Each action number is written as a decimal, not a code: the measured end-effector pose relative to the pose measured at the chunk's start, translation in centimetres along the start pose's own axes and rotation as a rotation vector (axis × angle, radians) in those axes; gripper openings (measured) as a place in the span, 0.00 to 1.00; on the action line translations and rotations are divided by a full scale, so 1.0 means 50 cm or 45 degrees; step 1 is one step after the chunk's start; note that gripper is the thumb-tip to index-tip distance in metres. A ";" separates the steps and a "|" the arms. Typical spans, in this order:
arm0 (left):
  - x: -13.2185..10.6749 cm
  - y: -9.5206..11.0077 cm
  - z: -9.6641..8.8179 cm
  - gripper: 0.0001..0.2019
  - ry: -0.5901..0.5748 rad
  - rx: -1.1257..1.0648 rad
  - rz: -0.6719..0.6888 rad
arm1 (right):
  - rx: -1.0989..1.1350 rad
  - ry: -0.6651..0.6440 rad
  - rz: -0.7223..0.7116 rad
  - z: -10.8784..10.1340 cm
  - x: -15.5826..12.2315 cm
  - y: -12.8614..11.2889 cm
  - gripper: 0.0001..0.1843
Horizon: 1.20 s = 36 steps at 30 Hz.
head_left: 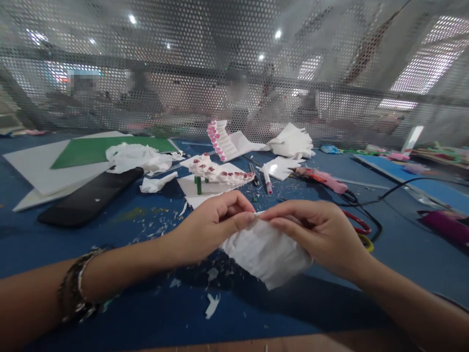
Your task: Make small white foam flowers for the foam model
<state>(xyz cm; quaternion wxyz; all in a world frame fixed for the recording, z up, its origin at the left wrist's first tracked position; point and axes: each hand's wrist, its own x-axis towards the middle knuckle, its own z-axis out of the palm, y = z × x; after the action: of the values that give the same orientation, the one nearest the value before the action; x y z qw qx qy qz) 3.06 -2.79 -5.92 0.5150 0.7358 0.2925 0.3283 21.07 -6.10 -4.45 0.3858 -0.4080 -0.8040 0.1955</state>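
In the head view, the left hand [210, 225] and right hand [328, 230] both pinch the upper edge of a sheet of white tissue paper [269, 256], thumbs and fingers closed on it close together; the sheet hangs from them over the middle of the table's near half. White scraps [212, 305] lie below it toward the near edge. Just beyond the hands, a white card [186, 188] carries ruffled tissue with dark red dabs [208, 168], with a marker [267, 180] to its right. Nearer the far edge stand a pink-edged pleated piece [224, 142] and a stack of tissue sheets [291, 141]. A black smartphone [84, 203] and a green sheet [98, 150] lie toward the left edge. Toward the right edge are a pink glue gun [326, 180], a blue board [421, 181] and, partly behind the right hand, red and yellow handles [361, 226].
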 end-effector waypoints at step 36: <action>-0.009 0.010 0.016 0.08 0.065 -0.143 -0.242 | -0.280 0.084 -0.217 0.014 -0.004 -0.003 0.04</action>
<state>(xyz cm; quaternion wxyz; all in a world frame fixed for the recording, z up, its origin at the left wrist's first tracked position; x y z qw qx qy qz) 3.46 -3.77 -5.72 0.5765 0.6661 0.3553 0.3125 20.55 -6.34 -4.89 0.3802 -0.3844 -0.8391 0.0592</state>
